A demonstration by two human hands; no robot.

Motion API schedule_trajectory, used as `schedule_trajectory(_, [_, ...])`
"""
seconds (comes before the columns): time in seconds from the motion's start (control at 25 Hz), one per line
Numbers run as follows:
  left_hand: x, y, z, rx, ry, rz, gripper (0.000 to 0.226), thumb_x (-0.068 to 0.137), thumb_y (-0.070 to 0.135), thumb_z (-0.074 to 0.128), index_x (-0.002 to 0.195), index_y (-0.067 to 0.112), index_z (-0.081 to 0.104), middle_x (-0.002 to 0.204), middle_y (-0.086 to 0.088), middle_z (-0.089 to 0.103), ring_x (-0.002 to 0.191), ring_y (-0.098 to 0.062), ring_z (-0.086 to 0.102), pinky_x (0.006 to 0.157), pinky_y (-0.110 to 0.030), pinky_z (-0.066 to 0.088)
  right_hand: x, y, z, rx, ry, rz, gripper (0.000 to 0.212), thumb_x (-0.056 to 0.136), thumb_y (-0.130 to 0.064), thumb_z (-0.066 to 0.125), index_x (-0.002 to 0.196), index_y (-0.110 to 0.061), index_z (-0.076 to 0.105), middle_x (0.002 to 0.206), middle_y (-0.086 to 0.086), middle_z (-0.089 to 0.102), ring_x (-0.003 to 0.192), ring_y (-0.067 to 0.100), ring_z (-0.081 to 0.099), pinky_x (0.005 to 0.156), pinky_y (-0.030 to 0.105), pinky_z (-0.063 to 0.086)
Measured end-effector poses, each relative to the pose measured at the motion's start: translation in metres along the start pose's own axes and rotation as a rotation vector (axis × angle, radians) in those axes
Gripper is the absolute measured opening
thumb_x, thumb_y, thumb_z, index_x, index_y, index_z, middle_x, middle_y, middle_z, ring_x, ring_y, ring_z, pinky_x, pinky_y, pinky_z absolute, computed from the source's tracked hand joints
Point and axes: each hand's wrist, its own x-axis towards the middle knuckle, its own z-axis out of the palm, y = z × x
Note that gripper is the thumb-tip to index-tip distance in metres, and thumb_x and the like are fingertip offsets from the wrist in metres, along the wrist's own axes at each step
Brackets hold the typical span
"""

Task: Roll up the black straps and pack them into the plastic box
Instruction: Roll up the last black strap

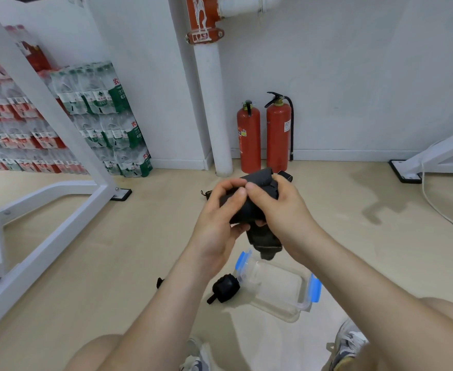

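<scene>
Two hands meet above the floor in the head view, both closed round one black strap. The left hand curls its fingers over the near-left side of the bundle. The right hand grips the far-right side, with its thumb laid on top. A loose tail of the same strap hangs below the hands, its tip just over the far edge of the plastic box. The box sits open on the floor, just far of the person's shoes, with blue clips at its ends and nothing inside. One rolled strap lies on the floor just beside the box's left wall — not yet packed. Small black ends show on the floor beyond the hands and left of the left forearm; I cannot tell what they belong to.

The strap looks soft and light, a fabric that bends wherever it is held and would likely spring open if released. In my judgement the best hold is across the coil, with a thumb pressing down the free end — the tail wants winding in first. The box looks rigid and light, and may slide on the smooth floor if nudged. Two red fire extinguishers stand against the far wall.
</scene>
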Motion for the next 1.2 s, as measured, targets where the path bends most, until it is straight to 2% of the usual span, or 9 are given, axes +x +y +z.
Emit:
schedule_trajectory(0.16, [0.002,0.001,-0.007,0.118,0.002,0.133,0.024,0.073,0.022,0.081,0.095,0.027,0.075,0.098,-0.007,0.073,0.094,-0.026,0.069,0.089,-0.039,0.055,0.004,-0.008,-0.007,0.075,0.018,0.038,0.031,0.094,-0.031,0.065,0.108,-0.004,0.064,0.094,0.019,0.07,0.075,0.022,0.064,0.06,0.031,0.051])
schedule_trajectory(0.44, [0.001,-0.006,0.015,-0.323,0.226,0.127,0.023,0.075,0.019,0.071,0.096,0.013,0.065,0.105,-0.015,0.068,0.095,-0.024,0.07,0.076,-0.032,0.058,-0.004,-0.007,-0.001,0.544,-0.166,0.031,0.021,0.08,-0.009,0.07,0.1,-0.002,0.068,0.088,0.01,0.073,0.082,0.019,0.071,0.071,0.024,0.056])
schedule_trajectory(0.56, [-0.006,-0.008,0.028,-0.308,0.172,0.059,0.014,0.088,0.024,0.063,0.1,0.017,0.059,0.104,-0.012,0.072,0.091,-0.022,0.072,0.079,-0.034,0.06,0.001,-0.004,0.001,0.403,-0.094,-0.022,0.019,0.088,-0.01,0.07,0.106,-0.003,0.069,0.099,0.017,0.074,0.09,0.025,0.072,0.078,0.032,0.06])
schedule_trajectory(0.68, [-0.015,0.005,0.025,0.254,0.043,-0.013,0.014,0.102,0.026,0.051,0.106,0.033,0.063,0.081,-0.008,0.076,0.069,-0.017,0.073,0.063,-0.023,0.056,0.015,-0.012,-0.021,0.088,-0.012,-0.107,0.019,0.09,-0.014,0.07,0.109,-0.013,0.069,0.101,0.008,0.076,0.095,0.023,0.073,0.088,0.042,0.059])
schedule_trajectory(0.8, [-0.012,0.029,0.009,0.604,0.171,0.296,0.021,0.092,0.018,0.068,0.104,0.035,0.071,0.065,0.002,0.061,0.057,-0.004,0.055,0.054,-0.015,0.044,0.018,-0.028,-0.047,-0.196,-0.13,-0.206,0.024,0.088,-0.01,0.071,0.108,-0.022,0.07,0.098,-0.002,0.076,0.092,0.013,0.073,0.08,0.033,0.058])
schedule_trajectory(0.88, [-0.006,0.036,-0.008,0.61,0.14,0.435,0.042,0.085,0.03,0.074,0.121,0.046,0.057,0.098,0.008,0.063,0.089,0.001,0.06,0.073,-0.013,0.048,0.013,-0.036,-0.054,-0.252,-0.309,-0.202,0.034,0.084,-0.006,0.074,0.113,-0.023,0.072,0.101,-0.002,0.076,0.095,0.014,0.073,0.079,0.03,0.058])
schedule_trajectory(0.96, [-0.003,0.036,-0.013,0.467,-0.086,0.206,0.054,0.081,0.039,0.069,0.131,0.043,0.048,0.118,0.007,0.066,0.11,-0.002,0.063,0.087,-0.019,0.051,0.008,-0.038,-0.053,-0.317,-0.437,-0.179,0.043,0.079,-0.005,0.079,0.116,-0.024,0.071,0.104,-0.001,0.076,0.099,0.016,0.072,0.085,0.036,0.058])
schedule_trajectory(1.04, [-0.003,0.029,-0.013,0.465,-0.208,0.082,0.039,0.081,0.036,0.075,0.117,0.033,0.061,0.104,0.009,0.074,0.1,-0.005,0.069,0.079,-0.023,0.055,0.006,-0.036,-0.048,-0.456,-0.477,-0.2,0.047,0.074,-0.006,0.083,0.115,-0.025,0.071,0.105,-0.002,0.075,0.099,0.016,0.071,0.089,0.042,0.058])
schedule_trajectory(1.2, [-0.001,0.027,-0.009,0.322,-0.079,0.214,0.026,0.074,0.02,0.083,0.097,0.023,0.072,0.094,0.005,0.076,0.091,-0.01,0.071,0.075,-0.027,0.056,0.01,-0.025,-0.043,-0.372,-0.266,-0.229,0.054,0.062,-0.012,0.089,0.104,-0.029,0.061,0.103,0.002,0.07,0.091,0.019,0.07,0.084,0.046,0.059])
